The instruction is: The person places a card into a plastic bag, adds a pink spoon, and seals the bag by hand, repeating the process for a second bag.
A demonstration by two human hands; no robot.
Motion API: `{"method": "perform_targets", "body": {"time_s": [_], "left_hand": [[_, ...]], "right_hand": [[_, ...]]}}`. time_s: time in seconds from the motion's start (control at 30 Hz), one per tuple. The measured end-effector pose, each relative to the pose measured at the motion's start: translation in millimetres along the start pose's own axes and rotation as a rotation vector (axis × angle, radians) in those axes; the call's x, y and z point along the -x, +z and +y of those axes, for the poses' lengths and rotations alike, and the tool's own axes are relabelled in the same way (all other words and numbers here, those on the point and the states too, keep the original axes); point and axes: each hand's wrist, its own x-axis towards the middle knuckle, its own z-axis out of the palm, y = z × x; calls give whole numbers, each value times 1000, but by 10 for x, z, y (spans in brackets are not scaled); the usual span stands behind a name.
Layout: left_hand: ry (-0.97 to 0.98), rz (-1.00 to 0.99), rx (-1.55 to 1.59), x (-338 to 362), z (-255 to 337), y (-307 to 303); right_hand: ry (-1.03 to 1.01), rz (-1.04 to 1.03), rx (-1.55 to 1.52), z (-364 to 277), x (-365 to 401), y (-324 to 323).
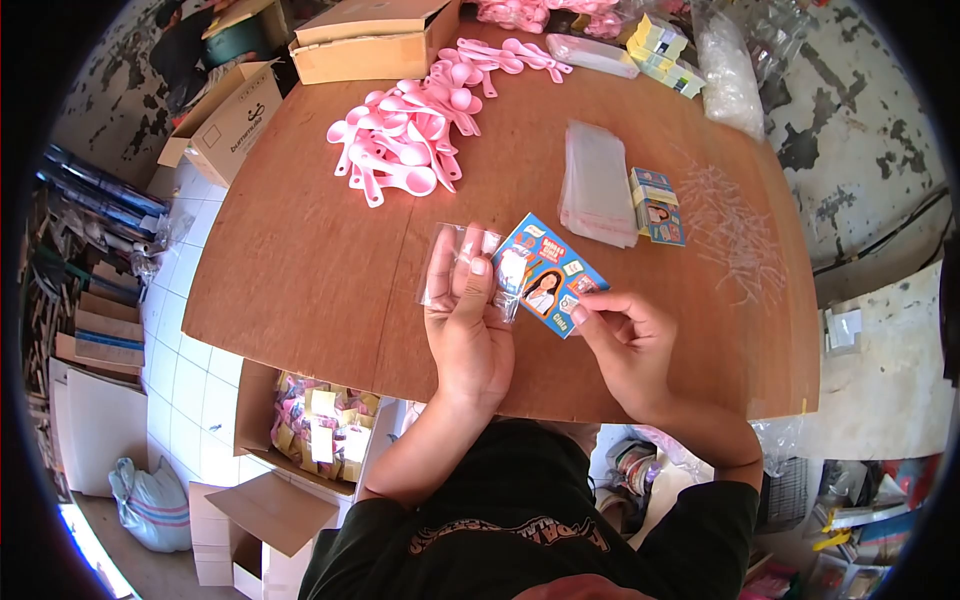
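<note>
Between my hands is a blue printed card (548, 275), tilted, with a picture of a person on it. My right hand (632, 350) pinches its lower right corner. A clear plastic bag (437, 265) is in my left hand (472, 330), thumb pressed over it, and the card's left end meets the bag's edge; whether it is inside is hard to tell. Beyond my hands lies a heap of pink spoons (405, 140). To the right are a stack of clear bags (597, 185) and a banded stack of cards (658, 205).
Thin clear strips (735, 230) are scattered on the brown table (290, 260) at the right. A cardboard box (375, 50) stands at the far edge. Below the near left edge is an open box of packed items (322, 425). Another person (185, 50) is at the far left.
</note>
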Motion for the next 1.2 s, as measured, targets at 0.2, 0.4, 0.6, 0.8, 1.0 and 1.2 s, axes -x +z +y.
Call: {"method": "perform_targets", "body": {"time_s": [0.2, 0.4, 0.6, 0.8, 1.0, 1.2], "left_hand": [[-43, -22, 6, 13, -17, 23], [-14, -26, -8, -37, 8, -19], [-13, -18, -8, -24, 17, -12], [-29, -46, 9, 15, -41, -7], [-66, -66, -50, 20, -37, -1], [-216, -130, -85, 198, -110, 50]], "right_hand": [[11, -33, 13, 37, 61, 8], [-47, 27, -7, 87, 43, -45], [-76, 67, 27, 57, 5, -40], [-44, 24, -8, 59, 47, 9], [-4, -75, 40, 66, 75, 34], [25, -80, 1, 64, -12, 27]]}}
